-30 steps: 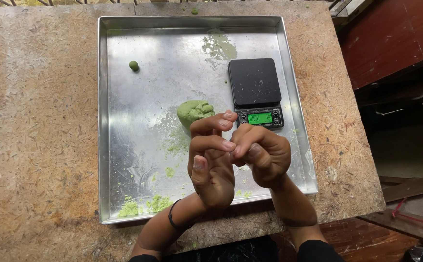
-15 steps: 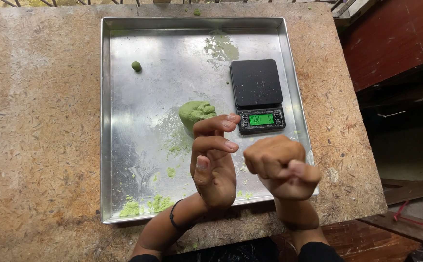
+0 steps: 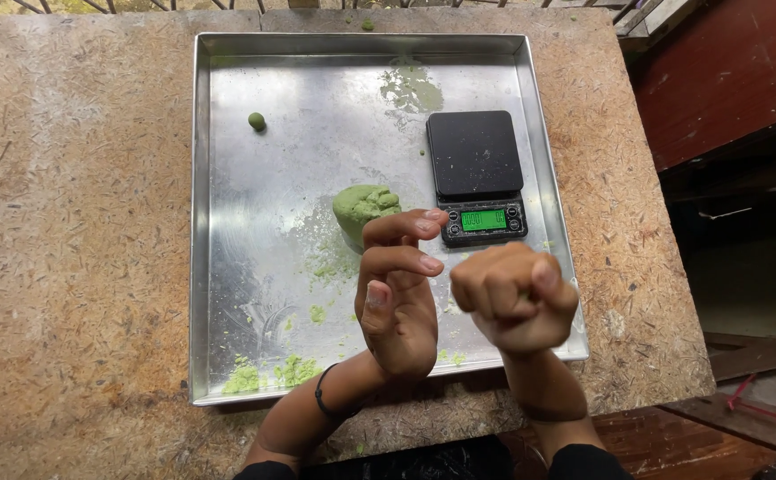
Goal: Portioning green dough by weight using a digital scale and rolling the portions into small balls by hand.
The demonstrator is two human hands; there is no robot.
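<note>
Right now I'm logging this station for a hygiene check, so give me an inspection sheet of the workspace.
Surface: rough board table carrying a metal tray.
Job's things: green dough lump in the tray; small dough ball far left; black scale, its display lit green.
Clutter: green smears and crumbs at the tray's near edge.
Hands: left hand loosely open, fingers curled; right hand fisted; contents hidden. Both are above the tray, touching nothing on it.
Cables: nothing seen.
Surroundings: dark red furniture at right.
</note>
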